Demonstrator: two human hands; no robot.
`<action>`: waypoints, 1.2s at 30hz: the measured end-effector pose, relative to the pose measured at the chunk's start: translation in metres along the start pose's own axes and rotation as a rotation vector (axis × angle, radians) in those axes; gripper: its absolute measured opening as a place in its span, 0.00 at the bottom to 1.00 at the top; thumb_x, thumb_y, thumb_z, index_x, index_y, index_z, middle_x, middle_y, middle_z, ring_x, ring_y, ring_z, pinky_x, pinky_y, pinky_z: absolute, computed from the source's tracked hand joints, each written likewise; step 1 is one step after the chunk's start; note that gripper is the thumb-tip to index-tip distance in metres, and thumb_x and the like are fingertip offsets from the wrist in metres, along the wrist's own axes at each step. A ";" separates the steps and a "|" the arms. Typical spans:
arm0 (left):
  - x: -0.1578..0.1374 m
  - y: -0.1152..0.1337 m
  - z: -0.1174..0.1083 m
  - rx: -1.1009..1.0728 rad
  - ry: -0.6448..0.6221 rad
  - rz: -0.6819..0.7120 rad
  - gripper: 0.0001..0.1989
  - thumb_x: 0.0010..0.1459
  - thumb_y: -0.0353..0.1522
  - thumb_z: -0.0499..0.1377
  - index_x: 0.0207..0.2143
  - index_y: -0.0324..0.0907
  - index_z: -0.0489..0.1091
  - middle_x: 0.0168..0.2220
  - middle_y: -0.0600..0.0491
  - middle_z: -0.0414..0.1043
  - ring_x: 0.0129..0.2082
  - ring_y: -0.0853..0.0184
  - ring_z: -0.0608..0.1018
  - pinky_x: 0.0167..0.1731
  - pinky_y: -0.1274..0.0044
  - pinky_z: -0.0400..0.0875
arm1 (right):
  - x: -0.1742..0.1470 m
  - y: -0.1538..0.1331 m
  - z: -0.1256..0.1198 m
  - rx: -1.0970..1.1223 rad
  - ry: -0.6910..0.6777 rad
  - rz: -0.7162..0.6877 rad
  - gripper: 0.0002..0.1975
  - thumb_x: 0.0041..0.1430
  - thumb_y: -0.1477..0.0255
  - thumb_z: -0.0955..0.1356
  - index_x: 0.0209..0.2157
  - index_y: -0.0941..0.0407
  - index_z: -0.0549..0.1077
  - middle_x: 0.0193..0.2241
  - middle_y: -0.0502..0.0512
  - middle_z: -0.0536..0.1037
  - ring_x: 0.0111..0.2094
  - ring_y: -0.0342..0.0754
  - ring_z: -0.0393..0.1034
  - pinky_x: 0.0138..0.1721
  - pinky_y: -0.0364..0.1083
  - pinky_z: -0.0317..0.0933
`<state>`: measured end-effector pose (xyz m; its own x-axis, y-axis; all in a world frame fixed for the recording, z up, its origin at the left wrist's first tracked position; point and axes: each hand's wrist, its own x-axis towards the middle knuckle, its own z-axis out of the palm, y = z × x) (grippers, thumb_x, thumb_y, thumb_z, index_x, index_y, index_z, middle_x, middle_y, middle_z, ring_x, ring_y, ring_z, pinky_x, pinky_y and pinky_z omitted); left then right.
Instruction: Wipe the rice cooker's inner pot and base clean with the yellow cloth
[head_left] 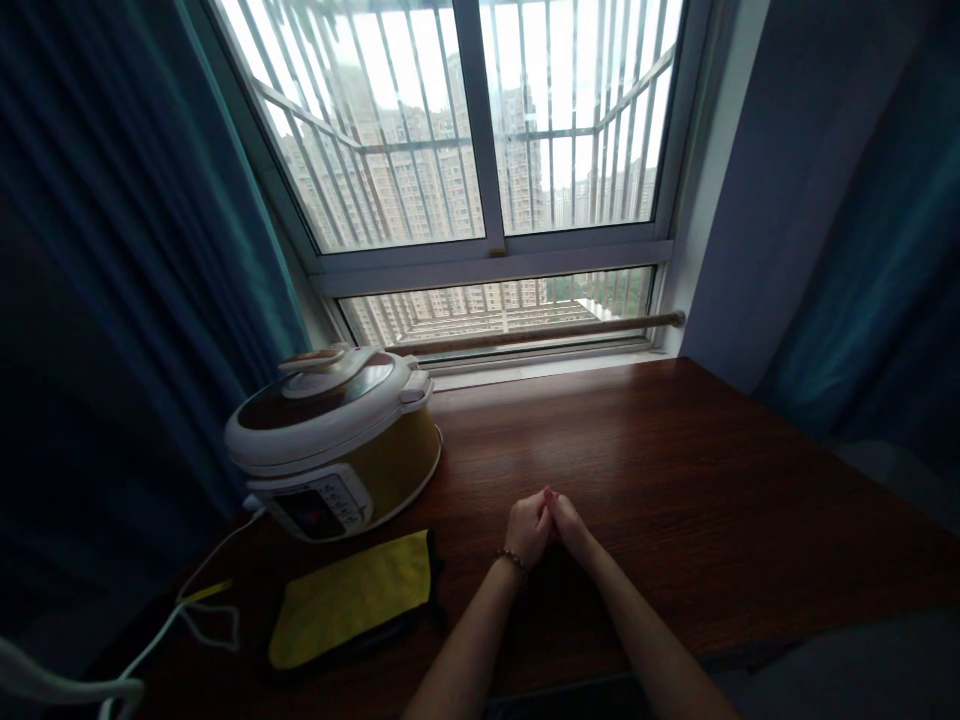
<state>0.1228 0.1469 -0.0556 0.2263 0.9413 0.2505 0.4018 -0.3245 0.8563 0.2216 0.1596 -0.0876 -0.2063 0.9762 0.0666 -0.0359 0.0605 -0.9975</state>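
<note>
My left hand (527, 527) and my right hand (571, 525) rest together on the dark brown wooden table (645, 450), touching at the fingertips. Both are closed with the fingers curled in, and no object shows in either one. A beaded bracelet (511, 558) circles my left wrist. Left of my left hand, and apart from it, lies a yellow fabric pouch (352, 598) with dark edges. Behind the pouch stands an oval electric cooker (397, 462) with a white rim, a glass lid and a front control panel.
A white cable (161, 632) runs along the table's left side, near a thin yellow strip (206, 592). Beyond the back edge is a barred window (405, 150) with a horizontal rail (540, 335). Blue curtains (217, 250) hang at both sides.
</note>
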 end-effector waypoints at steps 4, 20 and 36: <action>-0.003 0.002 -0.001 0.108 0.026 0.029 0.20 0.60 0.40 0.46 0.26 0.40 0.71 0.23 0.50 0.72 0.24 0.66 0.72 0.27 0.77 0.60 | 0.000 0.001 -0.001 -0.025 -0.008 -0.008 0.35 0.47 0.38 0.56 0.12 0.57 0.60 0.07 0.47 0.56 0.11 0.37 0.51 0.13 0.39 0.46; -0.004 0.004 -0.003 0.228 0.019 0.063 0.18 0.60 0.37 0.46 0.27 0.40 0.71 0.25 0.49 0.73 0.26 0.65 0.74 0.28 0.77 0.61 | -0.002 0.004 -0.002 -0.069 -0.017 -0.031 0.35 0.50 0.40 0.56 0.14 0.59 0.64 0.08 0.49 0.61 0.12 0.39 0.57 0.14 0.39 0.49; -0.004 0.004 -0.002 0.223 0.029 0.050 0.18 0.60 0.38 0.46 0.28 0.41 0.72 0.24 0.50 0.73 0.26 0.65 0.74 0.28 0.77 0.62 | -0.004 -0.001 -0.002 -0.094 -0.011 -0.048 0.35 0.51 0.41 0.56 0.12 0.58 0.63 0.08 0.50 0.62 0.13 0.39 0.58 0.14 0.38 0.49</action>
<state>0.1213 0.1425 -0.0525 0.2265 0.9246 0.3063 0.5773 -0.3807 0.7223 0.2242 0.1562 -0.0866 -0.2174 0.9693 0.1144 0.0458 0.1272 -0.9908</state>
